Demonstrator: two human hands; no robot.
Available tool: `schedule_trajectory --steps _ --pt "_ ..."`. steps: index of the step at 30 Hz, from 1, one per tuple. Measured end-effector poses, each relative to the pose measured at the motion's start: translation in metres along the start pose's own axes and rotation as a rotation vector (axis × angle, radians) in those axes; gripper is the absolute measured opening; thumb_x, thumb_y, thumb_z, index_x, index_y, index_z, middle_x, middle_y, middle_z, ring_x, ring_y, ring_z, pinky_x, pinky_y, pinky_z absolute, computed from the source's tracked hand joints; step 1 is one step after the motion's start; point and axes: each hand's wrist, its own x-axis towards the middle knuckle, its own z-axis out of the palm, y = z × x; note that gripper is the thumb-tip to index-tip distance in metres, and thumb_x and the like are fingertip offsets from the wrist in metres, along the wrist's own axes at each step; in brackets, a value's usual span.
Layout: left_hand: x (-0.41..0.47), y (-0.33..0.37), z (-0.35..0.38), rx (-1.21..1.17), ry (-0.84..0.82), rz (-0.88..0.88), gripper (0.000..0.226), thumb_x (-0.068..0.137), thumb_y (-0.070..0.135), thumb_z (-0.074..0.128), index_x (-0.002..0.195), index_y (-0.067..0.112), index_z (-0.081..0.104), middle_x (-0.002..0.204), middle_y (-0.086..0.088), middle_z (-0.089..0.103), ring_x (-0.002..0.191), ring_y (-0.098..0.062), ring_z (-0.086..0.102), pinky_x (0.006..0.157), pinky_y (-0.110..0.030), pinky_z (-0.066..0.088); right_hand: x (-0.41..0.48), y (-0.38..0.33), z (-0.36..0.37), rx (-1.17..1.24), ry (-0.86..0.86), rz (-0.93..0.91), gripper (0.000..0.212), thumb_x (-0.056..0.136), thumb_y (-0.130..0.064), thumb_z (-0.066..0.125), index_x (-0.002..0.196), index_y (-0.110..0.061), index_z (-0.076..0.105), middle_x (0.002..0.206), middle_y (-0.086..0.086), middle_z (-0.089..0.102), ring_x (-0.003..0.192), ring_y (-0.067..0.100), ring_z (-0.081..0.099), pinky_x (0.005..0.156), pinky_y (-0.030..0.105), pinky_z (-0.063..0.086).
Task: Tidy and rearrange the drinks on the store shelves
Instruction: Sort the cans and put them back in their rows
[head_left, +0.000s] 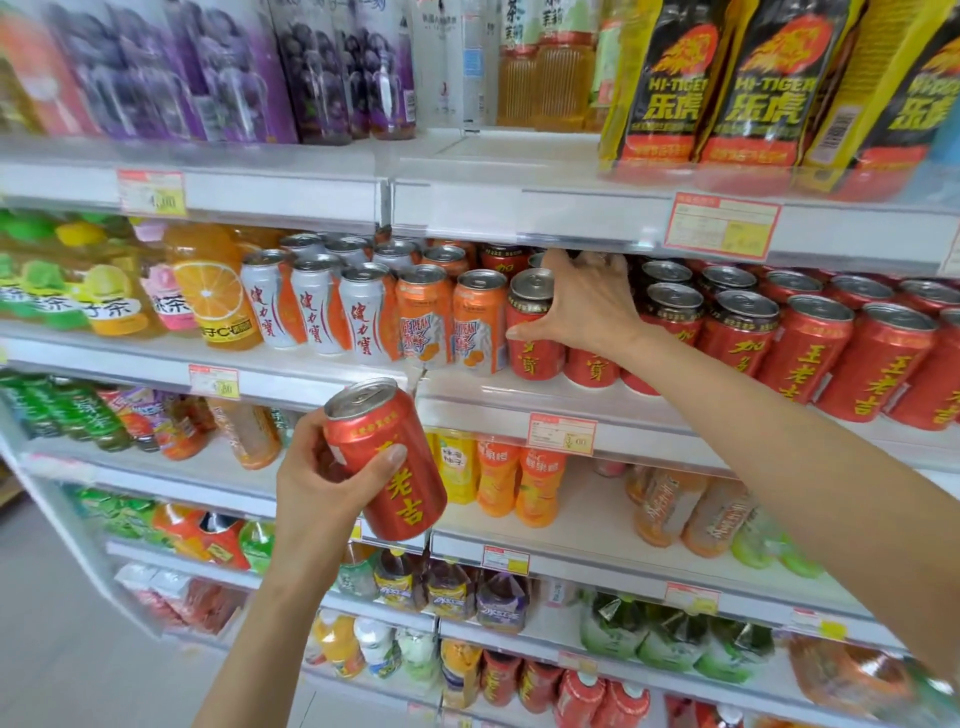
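Obs.: held red can (387, 462), yellow characters on the label, tilted with its top leaning left. It sits in front of and just below the can shelf's front rail (467, 410), not yet on any shelf. Left hand (317, 478) grips it, fingers round the back and thumb across the label.

Right hand (582, 301) is in the can shelf, spread wide. Its thumb lies on the label of the front red can (532, 332) and its fingers reach over the tops behind. The fingertips sit close under the upper shelf lip, so I cannot tell whether they hook anything.

Neighbours: orange cans (423, 312) touch that can's left side, and white cans (317, 306) stand further left. To the right are rows of red cans (810, 353).

Judgement: the step in hand is making a slot, then seating the held can.
- Its characters look like those on the right-hand rows, not on the can under the thumb (check before placing).
- Slide the row back with a flat palm, not the fingertips. The cans stand packed and one tipping would take others with it.
- Bring the can upright before it crosses the rail.
- Set it down label forward, flush with the front line.
- Headroom under the lip looks tight, so enter low.
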Motion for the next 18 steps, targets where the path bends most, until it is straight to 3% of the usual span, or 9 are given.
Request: schedule_trajectory --steps 9,15,18 --pt "-0.002 0.000 -0.004 -0.030 -0.036 -0.038 0.059 0.040 0.042 0.074 0.095 0.031 0.056 0.085 0.006 0.065 0.069 0.005 0.061 0.061 -0.010 0.050 0.013 0.002 0.008 -0.104 -0.063 0.097 0.099 0.060 -0.075 0.063 0.128 -0.007 0.042 0.130 0.013 0.053 0.125 0.029 0.041 0.100 0.045 0.028" --pt "0.002 -0.002 0.000 -0.009 -0.078 -0.039 0.053 0.047 0.033 0.079 0.095 0.032 0.055 0.083 0.010 0.065 0.070 0.005 0.061 0.061 -0.011 0.050 0.011 0.002 0.005 -0.187 -0.109 0.109 0.102 0.060 -0.077 0.060 0.131 -0.006 0.042 0.135 0.015 0.046 0.128 0.029 0.037 0.104 0.048 0.025" --pt "0.005 -0.003 0.006 -0.009 -0.116 -0.057 0.047 0.053 0.028 0.076 0.095 0.031 0.055 0.089 0.005 0.064 0.072 0.006 0.062 0.061 -0.010 0.049 -0.011 -0.002 -0.004 -0.188 0.033 0.051 0.092 0.067 -0.065 0.065 0.136 -0.011 0.039 0.138 0.014 0.043 0.130 0.032 0.034 0.105 0.050 0.023"
